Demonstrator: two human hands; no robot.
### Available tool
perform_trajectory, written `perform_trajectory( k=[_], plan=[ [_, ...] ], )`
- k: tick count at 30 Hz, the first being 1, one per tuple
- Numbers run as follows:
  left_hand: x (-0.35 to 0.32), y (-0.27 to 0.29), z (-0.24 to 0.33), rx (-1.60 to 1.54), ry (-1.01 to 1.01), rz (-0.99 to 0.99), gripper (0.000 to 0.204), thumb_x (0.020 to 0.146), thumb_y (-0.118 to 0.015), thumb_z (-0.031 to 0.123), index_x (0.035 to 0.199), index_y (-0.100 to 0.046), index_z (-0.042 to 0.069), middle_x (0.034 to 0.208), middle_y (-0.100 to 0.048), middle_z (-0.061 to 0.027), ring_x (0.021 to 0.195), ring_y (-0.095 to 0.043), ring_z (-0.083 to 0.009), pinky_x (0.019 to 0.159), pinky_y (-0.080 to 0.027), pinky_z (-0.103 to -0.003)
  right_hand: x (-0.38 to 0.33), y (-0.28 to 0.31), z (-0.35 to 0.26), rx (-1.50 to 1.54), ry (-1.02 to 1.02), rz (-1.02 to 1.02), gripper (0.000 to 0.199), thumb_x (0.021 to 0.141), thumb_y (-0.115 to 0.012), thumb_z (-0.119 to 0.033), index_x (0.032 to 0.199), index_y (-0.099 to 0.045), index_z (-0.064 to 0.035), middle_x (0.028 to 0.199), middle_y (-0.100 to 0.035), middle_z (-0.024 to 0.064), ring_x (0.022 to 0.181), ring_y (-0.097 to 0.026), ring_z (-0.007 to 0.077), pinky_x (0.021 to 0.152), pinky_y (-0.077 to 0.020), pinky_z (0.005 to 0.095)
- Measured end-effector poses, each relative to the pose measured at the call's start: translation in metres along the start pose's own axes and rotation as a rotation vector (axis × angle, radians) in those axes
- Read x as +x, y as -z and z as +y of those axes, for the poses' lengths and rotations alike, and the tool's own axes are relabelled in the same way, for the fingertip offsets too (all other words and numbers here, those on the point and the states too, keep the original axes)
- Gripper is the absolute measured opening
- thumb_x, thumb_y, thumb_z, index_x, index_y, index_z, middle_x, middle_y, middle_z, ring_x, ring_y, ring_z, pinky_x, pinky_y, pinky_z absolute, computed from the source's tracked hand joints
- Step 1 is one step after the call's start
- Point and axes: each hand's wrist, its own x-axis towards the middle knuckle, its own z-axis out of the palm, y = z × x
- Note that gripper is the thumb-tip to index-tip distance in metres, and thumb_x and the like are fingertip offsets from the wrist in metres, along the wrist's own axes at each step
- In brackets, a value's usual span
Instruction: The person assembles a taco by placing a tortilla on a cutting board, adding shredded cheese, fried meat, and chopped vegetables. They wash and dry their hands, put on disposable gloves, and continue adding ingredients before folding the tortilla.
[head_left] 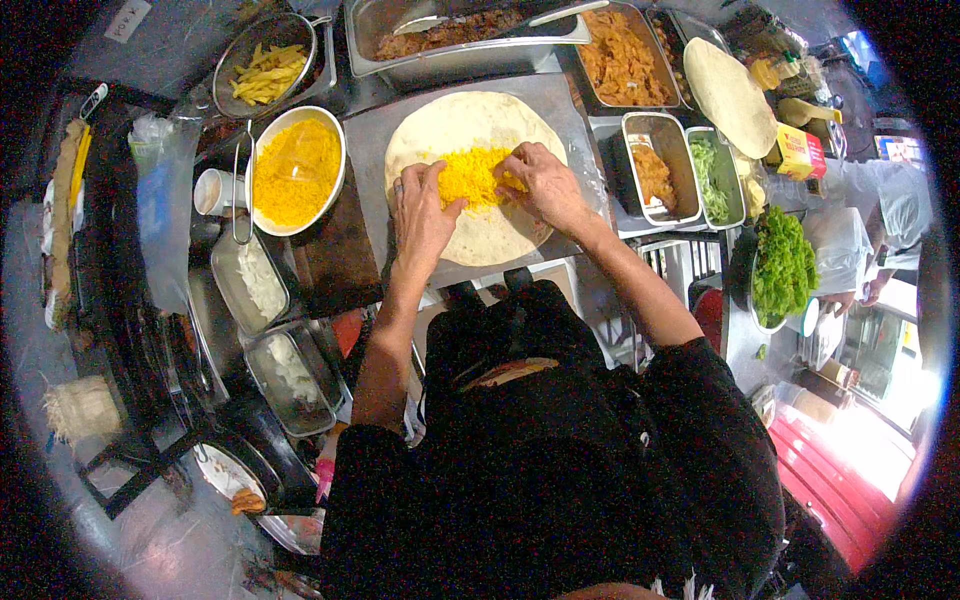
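A large round flatbread [490, 245], with a mound of yellow rice [468, 180] across its middle, lies on a grey board [365, 165] ahead of me. My left hand [425, 205] rests at the rice's left end, thumb apart from the fingers, holding nothing. At the right end, my right hand [548, 190] has its fingers curled round some of the rice. Left of the board, a white bowl [262, 215] of yellow rice holds a clear scoop-like piece [303, 165].
Behind the board stand a steel pan [450, 70] of minced meat and a tray [625, 60] of orange-brown meat. Fries [265, 75] fill a strainer upper left. Another flatbread [730, 95], lettuce [785, 265] and a person's plastic-covered arm [850, 245] are at right. Metal tubs [290, 380] stand left.
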Motion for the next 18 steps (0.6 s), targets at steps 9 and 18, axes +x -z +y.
perform_trajectory(
  k=[9,18],
  plan=[
    [-0.027,0.004,0.007,-0.199,-0.038,-0.177,0.019,0.092,-0.053,0.011,0.099,-0.068,0.002,0.090,-0.063,-0.0222,0.089,-0.060,-0.0406,0.081,-0.048,-0.046,-0.039,0.011,-0.002,0.171,0.011,-0.125,0.020,0.083,-0.063,-0.009,0.102,-0.067,-0.0056,0.099,-0.065,0.0126,0.096,-0.063,0.0324,0.081,-0.0522,0.0398],
    [-0.026,-0.007,0.020,-0.081,-0.297,-0.166,0.029,0.079,-0.051,-0.008,0.102,-0.067,0.001,0.096,-0.062,-0.0188,0.092,-0.061,-0.0361,0.084,-0.049,-0.044,-0.035,-0.003,-0.008,0.160,0.063,-0.121,0.025,0.082,-0.059,-0.003,0.106,-0.067,-0.0038,0.101,-0.065,0.0156,0.097,-0.063,0.0342,0.083,-0.0512,0.0406]
  ],
)
